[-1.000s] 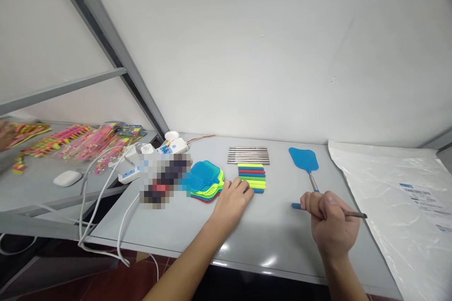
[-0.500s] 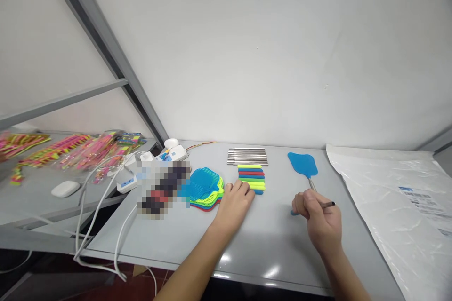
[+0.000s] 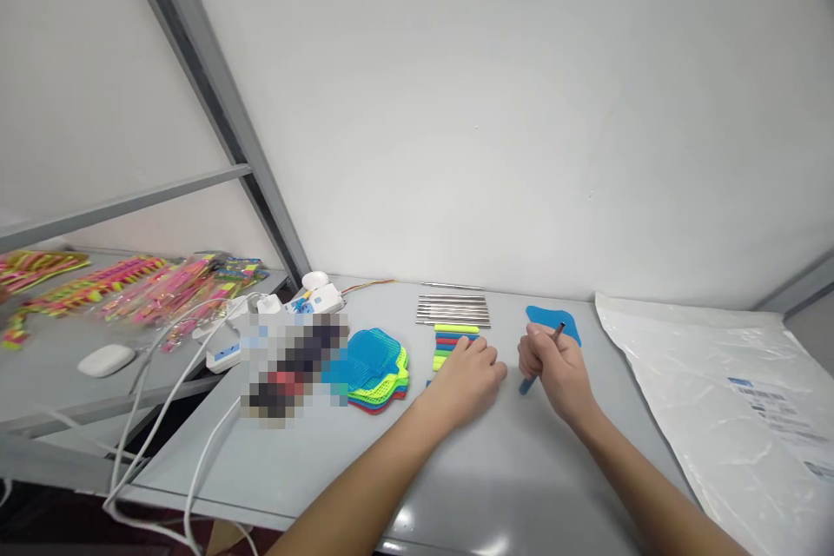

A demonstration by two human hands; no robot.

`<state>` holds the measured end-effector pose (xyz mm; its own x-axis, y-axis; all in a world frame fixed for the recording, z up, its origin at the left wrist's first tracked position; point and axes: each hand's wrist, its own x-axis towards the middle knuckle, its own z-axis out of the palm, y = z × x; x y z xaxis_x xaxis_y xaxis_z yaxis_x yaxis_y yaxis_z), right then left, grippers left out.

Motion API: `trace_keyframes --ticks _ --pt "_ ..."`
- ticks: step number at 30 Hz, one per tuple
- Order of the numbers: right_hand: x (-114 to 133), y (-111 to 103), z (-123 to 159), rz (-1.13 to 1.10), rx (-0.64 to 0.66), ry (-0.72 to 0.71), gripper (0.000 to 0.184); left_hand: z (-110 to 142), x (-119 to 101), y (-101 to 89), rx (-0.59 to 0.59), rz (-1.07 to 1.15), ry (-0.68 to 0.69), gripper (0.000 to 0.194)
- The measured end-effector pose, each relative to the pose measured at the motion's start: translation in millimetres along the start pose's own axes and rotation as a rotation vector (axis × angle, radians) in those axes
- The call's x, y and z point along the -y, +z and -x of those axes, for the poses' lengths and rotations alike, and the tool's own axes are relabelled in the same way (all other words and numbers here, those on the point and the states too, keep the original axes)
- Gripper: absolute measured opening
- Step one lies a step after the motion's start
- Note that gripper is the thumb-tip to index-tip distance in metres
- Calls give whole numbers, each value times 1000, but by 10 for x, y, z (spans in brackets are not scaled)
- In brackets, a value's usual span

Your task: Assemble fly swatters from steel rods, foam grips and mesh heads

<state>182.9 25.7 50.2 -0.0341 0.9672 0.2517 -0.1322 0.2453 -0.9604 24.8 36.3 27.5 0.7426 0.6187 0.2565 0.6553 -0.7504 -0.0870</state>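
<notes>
My right hand (image 3: 553,365) is closed round a thin metal rod with a blue sleeve (image 3: 526,384) on its lower end. The rod's dark tip sticks out above the fist. Just behind this hand lies a blue fly swatter head (image 3: 555,320), partly covered by it. My left hand (image 3: 470,375) rests on the table with curled fingers, beside and partly over a row of coloured handle sleeves (image 3: 456,335). What its fingers hold, if anything, is hidden. Several metal rods (image 3: 453,309) lie side by side behind the sleeves, and a single rod (image 3: 453,285) lies apart near the wall.
Left of my hands lies a stack of mesh swatter heads (image 3: 374,365) in blue, yellow-green and red. A pixelated patch, a power strip (image 3: 319,302) and white cables (image 3: 160,404) are farther left. At right lies a white plastic bag (image 3: 691,365). Pink-yellow packs (image 3: 162,287) cover the side table.
My left hand has moved right, away from the swatter stack. My right hand has come left, turning the rod more upright. One metal rod now lies apart by the wall.
</notes>
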Motion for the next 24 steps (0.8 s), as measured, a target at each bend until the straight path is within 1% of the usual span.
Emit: trace_keyframes --ticks 3,6,10,17,20,24 --pt "-51 -17 -94 -14 -20 7 46 -32 -32 63 -11 -11 10 12" --pt "-113 -28 -134 -22 -35 15 45 -5 -115 116 -13 -13 -6 16" --pt "-185 -32 -165 -65 -70 32 43 38 -197 117 -8 7 -30 19" --pt "-271 -120 -158 -146 -111 5 40 58 -163 145 -15 51 -95 20" --pt "-308 -143 -126 -154 -88 -3 40 55 -162 177 -3 54 -94 19" --pt "-339 -111 -108 -160 -58 9 41 52 -174 195 11 66 -82 19"
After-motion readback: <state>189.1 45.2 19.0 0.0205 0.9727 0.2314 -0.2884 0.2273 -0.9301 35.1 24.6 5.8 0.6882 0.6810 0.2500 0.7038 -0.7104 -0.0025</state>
